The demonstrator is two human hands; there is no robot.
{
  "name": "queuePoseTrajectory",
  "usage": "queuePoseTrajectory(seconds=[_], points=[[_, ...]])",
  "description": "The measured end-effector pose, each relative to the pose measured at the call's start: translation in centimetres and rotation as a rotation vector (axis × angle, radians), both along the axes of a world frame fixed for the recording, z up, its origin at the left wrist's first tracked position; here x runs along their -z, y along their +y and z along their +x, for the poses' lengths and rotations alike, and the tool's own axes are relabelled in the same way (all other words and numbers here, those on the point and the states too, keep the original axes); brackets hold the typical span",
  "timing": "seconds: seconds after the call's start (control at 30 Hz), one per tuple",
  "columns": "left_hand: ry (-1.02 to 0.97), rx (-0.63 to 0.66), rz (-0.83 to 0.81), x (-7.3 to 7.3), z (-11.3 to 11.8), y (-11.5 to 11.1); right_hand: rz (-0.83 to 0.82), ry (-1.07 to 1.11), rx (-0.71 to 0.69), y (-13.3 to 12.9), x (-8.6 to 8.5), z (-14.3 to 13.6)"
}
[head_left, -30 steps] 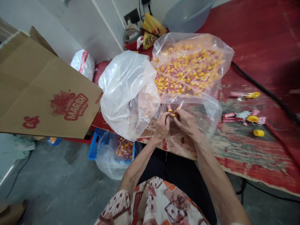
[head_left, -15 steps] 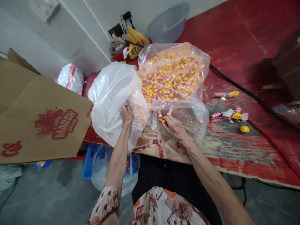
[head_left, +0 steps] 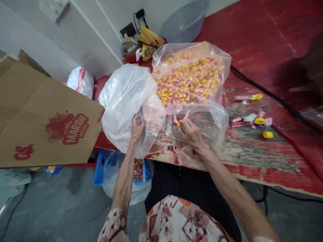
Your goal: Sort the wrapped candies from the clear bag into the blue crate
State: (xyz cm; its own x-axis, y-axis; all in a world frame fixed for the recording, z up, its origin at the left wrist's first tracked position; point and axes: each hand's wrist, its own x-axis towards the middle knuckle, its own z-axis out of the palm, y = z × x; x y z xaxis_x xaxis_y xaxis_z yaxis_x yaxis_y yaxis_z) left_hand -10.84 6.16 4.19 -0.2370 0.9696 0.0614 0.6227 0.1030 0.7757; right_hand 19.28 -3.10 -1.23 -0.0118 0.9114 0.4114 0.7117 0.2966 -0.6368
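A large clear plastic bag (head_left: pixel 202 111) on the table holds many small pink tubes with yellow caps (head_left: pixel 186 80). At its near opening my right hand (head_left: pixel 193 132) pinches the yellow-capped end of one pink tube (head_left: pixel 175 119). Another tube (head_left: pixel 186 116) lies just beside it. To the left stands a puffed white translucent bag (head_left: pixel 126 90), with pinkish contents showing faintly through its side. My left hand (head_left: pixel 137 128) rests against the front of this bag, fingers curled but apart, and nothing shows between them.
A cardboard box (head_left: pixel 50 117) stands at left. Loose tube pieces (head_left: pixel 252 120) and a yellow cap (head_left: pixel 267 134) lie right, near a black cable (head_left: pixel 264 90). A grey-blue basin (head_left: pixel 185 22) is behind. Below the table edge sits a blue crate (head_left: pixel 99 168) with a plastic liner.
The left fingers, earlier closed near something dark at the white bag, now show apart. My right hand has come onto the tube's capped end. The view has shifted slightly.
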Motion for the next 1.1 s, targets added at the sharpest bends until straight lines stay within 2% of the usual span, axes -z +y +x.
queuePoseTrajectory(seconds=[0.1, 0.17, 0.23, 0.3, 0.4, 0.5, 0.6, 0.7, 0.8, 0.9, 1.0, 1.1], points=[[-0.174, 0.039, 0.074, -0.4, 0.6, -2.1, 0.009, 0.021, 0.043, 0.0, 0.3, 0.0], [-0.265, 0.116, 0.086, -0.9, 1.3, -3.1, -0.043, 0.000, 0.030, 0.1, 0.8, 0.1], [-0.342, 0.218, 0.052, -1.5, 2.2, -3.9, -0.086, 0.033, 0.009, 0.2, 1.1, 0.2], [-0.394, 0.306, -0.008, -1.8, 3.2, -4.5, -0.087, 0.166, -0.012, 0.3, 1.0, 0.4], [-0.434, 0.390, -0.066, -2.0, 4.9, -5.2, -0.119, 0.468, -0.063, 0.3, 0.1, 0.6], [-0.427, 0.442, -0.125, -1.9, 6.2, -5.7, -0.237, 0.691, -0.141, 0.3, -1.0, 0.7], [-0.397, 0.496, -0.225, -2.0, 6.6, -6.1, -0.327, 0.754, -0.246, 0.2, -1.8, 0.9], [-0.398, 0.504, -0.265, -2.2, 6.5, -6.2, -0.338, 0.731, -0.309, 0.1, -2.2, 1.0], [-0.316, 0.483, -0.191, -2.4, 6.4, -5.8, -0.297, 0.633, -0.326, 0.0, -2.0, 0.8], [-0.117, 0.493, -0.025, -2.5, 6.8, -5.2, -0.248, 0.524, -0.352, 0.0, -1.2, 0.2], [0.097, 0.580, 0.115, -2.1, 8.1, -4.8, -0.163, 0.472, -0.314, 0.3, -0.6, 0.0], [0.242, 0.712, 0.230, -1.0, 9.9, -5.1, -0.086, 0.487, -0.178, 0.6, -0.4, 0.9]])
